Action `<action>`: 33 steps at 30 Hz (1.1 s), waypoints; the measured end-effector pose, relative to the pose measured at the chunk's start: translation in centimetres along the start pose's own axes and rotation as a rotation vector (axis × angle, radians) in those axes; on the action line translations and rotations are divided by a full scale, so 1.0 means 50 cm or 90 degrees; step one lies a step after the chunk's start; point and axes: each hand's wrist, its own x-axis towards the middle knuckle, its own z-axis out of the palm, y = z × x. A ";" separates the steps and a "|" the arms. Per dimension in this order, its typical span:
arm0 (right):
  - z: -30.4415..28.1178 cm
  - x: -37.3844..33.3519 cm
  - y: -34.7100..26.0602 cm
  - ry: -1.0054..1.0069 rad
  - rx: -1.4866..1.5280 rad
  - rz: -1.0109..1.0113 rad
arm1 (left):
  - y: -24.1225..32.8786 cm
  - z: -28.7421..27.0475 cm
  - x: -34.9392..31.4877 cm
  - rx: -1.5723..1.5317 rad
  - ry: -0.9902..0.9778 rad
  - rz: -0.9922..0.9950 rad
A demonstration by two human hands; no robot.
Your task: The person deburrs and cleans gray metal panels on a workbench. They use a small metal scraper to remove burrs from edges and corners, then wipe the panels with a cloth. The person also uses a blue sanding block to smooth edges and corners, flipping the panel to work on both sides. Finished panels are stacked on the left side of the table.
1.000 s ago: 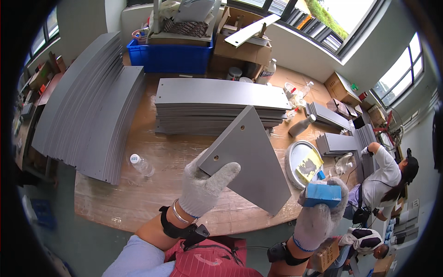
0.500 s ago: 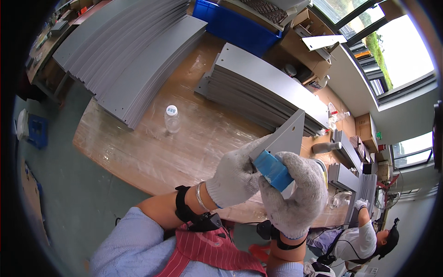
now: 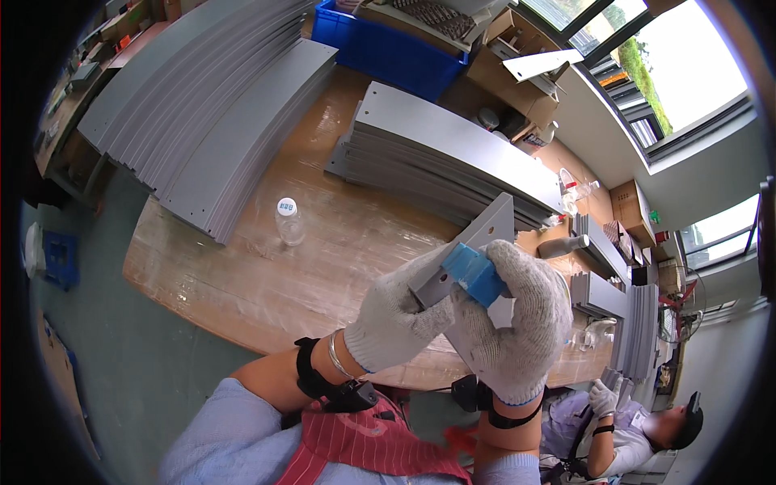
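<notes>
My left hand point(image 3: 394, 317), in a white knit glove, is closed round the edge of a grey flat panel point(image 3: 491, 225) with small holes near its end. The panel is tilted above the table. A blue block point(image 3: 475, 275) lies against the panel's edge, gripped by my gloved right hand point(image 3: 529, 327). The right fingers curl over the block, with the thumb side toward the left hand. Part of the panel is hidden behind both gloves.
Grey panel stacks stand at the far left point(image 3: 242, 137) and beyond my hands point(image 3: 453, 137). A clear bottle with a white cap point(image 3: 289, 222) stands on the wrapped table point(image 3: 218, 275). Behind are a blue crate point(image 3: 388, 61) and cardboard boxes point(image 3: 517, 81). A co-worker point(image 3: 602, 428) sits at right.
The panel has shifted within my hands, and a holed part now shows beside my left fingers. The blue block sits slightly higher along it. The co-worker's gloved hand has come lower.
</notes>
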 end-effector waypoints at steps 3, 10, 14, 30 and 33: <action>-0.006 0.019 0.044 0.069 -0.056 0.060 | 0.020 0.012 -0.004 0.022 0.012 -0.027; -0.013 0.049 0.131 0.302 0.273 0.322 | 0.030 0.006 -0.028 -0.047 0.016 -0.050; 0.014 -0.009 0.129 0.344 0.698 0.474 | 0.022 -0.030 -0.041 -0.084 0.005 -0.060; 0.212 -0.045 0.070 0.309 0.459 0.476 | 0.142 -0.162 -0.022 0.024 -0.161 -0.379; 0.212 -0.040 0.052 0.324 0.517 0.507 | 0.136 -0.169 -0.025 -0.026 -0.138 -0.394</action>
